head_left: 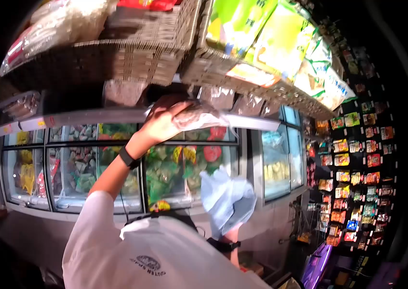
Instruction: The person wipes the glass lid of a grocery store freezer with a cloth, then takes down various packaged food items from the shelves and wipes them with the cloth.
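Observation:
My left hand (163, 124), with a dark band at the wrist, reaches forward to the metal shelf edge. Its fingers are closed around a clear plastic bag (196, 117) with brownish contents. A light blue cloth (228, 198) hangs over my right hand (233, 233), which is low in front of my body. The cloth hides most of the fingers, but the hand grips it. More clear bags of brownish goods (216, 98) lie on the shelf behind the bag I hold.
Wicker baskets (146, 58) of packaged goods stand above the shelf (76, 121). Glass-topped freezers (95, 168) with bagged food lie below. Hanging packets (342, 176) line a dark wall at the right, near a purple-lit strip (317, 265).

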Available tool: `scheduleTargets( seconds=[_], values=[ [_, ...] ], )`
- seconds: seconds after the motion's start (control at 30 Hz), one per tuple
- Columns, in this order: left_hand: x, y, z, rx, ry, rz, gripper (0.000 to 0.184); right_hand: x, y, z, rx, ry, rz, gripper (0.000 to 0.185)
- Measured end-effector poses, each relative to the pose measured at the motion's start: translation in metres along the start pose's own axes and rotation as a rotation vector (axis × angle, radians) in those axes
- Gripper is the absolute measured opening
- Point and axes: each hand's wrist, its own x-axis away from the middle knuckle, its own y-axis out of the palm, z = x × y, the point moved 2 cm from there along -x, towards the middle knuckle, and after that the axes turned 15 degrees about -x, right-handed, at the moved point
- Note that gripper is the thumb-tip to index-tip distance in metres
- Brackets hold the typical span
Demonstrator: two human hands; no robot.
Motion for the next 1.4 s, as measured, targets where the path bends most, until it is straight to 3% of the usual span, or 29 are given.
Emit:
scheduleTargets(
  seconds=[0.03, 0.1, 0.17, 0.23, 0.3, 0.4, 0.43, 0.5, 0.6, 0.73, 0.83, 0.93, 0.97, 1.03, 1.1, 1.4],
  values=[
    [0.008, 0.006, 0.003, -0.11, 0.071, 0.077, 0.054, 0.001, -0.001, -0.003, -0.008, 0.0, 0.01, 0.044],
    [0.011, -0.004, 0.02, -0.039, 0.101, 0.064, 0.049, 0.002, -0.003, -0.004, -0.033, -0.004, 0.026, 0.044],
    [0.005, -0.027, 0.043, 0.025, 0.221, 0.199, 0.048, 0.005, -0.008, -0.009, -0.046, -0.014, 0.027, 0.044],
    [0.014, -0.043, 0.072, 0.214, 0.098, 0.216, 0.046, 0.01, -0.016, -0.015, -0.076, -0.026, 0.028, 0.045],
    [0.037, -0.049, 0.095, 0.758, -0.241, 0.001, 0.049, 0.015, -0.025, -0.025, -0.103, -0.036, 0.013, 0.045],
    [0.066, -0.047, 0.129, 1.238, -0.498, -0.069, 0.05, 0.032, -0.037, -0.032, -0.149, 0.006, -0.029, 0.045],
    [0.071, -0.057, 0.141, 1.351, -0.706, -0.282, 0.051, 0.041, -0.04, -0.034, -0.162, 0.036, -0.055, 0.046],
    [0.088, -0.045, 0.152, 1.458, -0.768, -0.244, 0.044, 0.055, -0.044, -0.032, -0.187, 0.101, -0.095, 0.046],
    [0.099, -0.039, 0.165, 1.502, -0.873, -0.1, 0.036, 0.056, -0.036, -0.024, -0.242, 0.193, -0.168, 0.046],
    [0.121, -0.042, 0.153, 1.409, -0.928, -0.191, 0.032, 0.02, -0.002, -0.001, -0.341, 0.283, -0.251, 0.047],
    [0.15, -0.043, 0.15, 1.427, -1.06, -0.247, 0.048, 0.01, 0.019, 0.014, -0.395, 0.316, -0.265, 0.048],
    [0.17, -0.06, 0.152, 1.452, -0.942, -0.331, 0.081, 0.014, 0.021, 0.017, -0.415, 0.31, -0.261, 0.048],
    [0.175, -0.062, 0.152, 1.45, -0.95, -0.336, 0.081, 0.018, 0.019, 0.016, -0.414, 0.307, -0.257, 0.048],
    [0.177, -0.065, 0.157, 1.412, -0.72, -0.291, 0.089, 0.023, 0.015, 0.013, -0.421, 0.302, -0.248, 0.049],
    [0.174, -0.077, 0.169, 1.384, -0.871, -0.237, 0.078, 0.025, 0.009, 0.01, -0.429, 0.294, -0.235, 0.049],
    [0.187, -0.076, 0.176, 1.443, -0.843, -0.072, 0.067, 0.062, -0.016, -0.044, -0.247, 0.088, -0.287, 0.05]
  ],
)
